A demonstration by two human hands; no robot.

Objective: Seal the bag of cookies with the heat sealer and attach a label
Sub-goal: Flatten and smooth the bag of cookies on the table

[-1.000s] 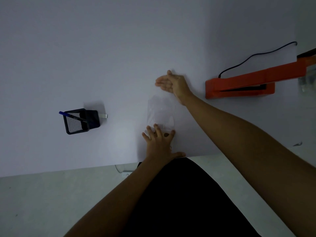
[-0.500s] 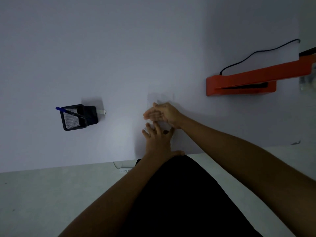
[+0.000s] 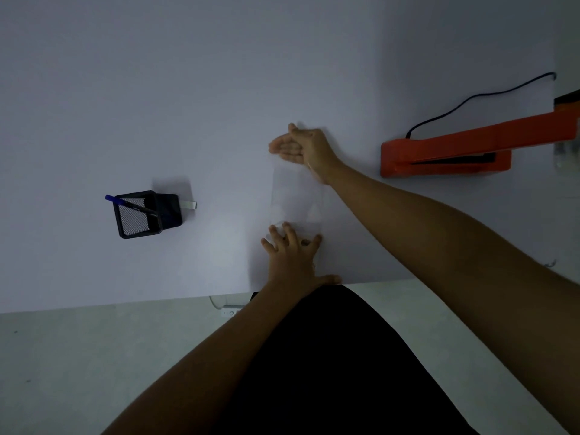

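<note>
A clear plastic bag (image 3: 296, 196) lies flat on the white table (image 3: 188, 89), its long side running away from me. My left hand (image 3: 292, 249) presses its near end with spread, straight fingers. My right hand (image 3: 298, 146) stands on its edge at the bag's far end, fingers straight and together, touching the plastic. The orange heat sealer (image 3: 464, 149) sits to the right with its arm raised, and a black cord (image 3: 477, 98) runs from it. Cookies are not plainly visible inside the bag.
A black mesh pen holder (image 3: 138, 215) with a blue pen (image 3: 125, 202) stands at the left, a small white label strip (image 3: 188, 205) beside it. The table's front edge (image 3: 125, 304) runs just behind my left wrist. A clear object (image 3: 566, 152) sits at the far right.
My right hand slid along the bag from beside my left hand out to the far end, after an earlier stroke back toward me. My left hand stayed pressing the near end.
</note>
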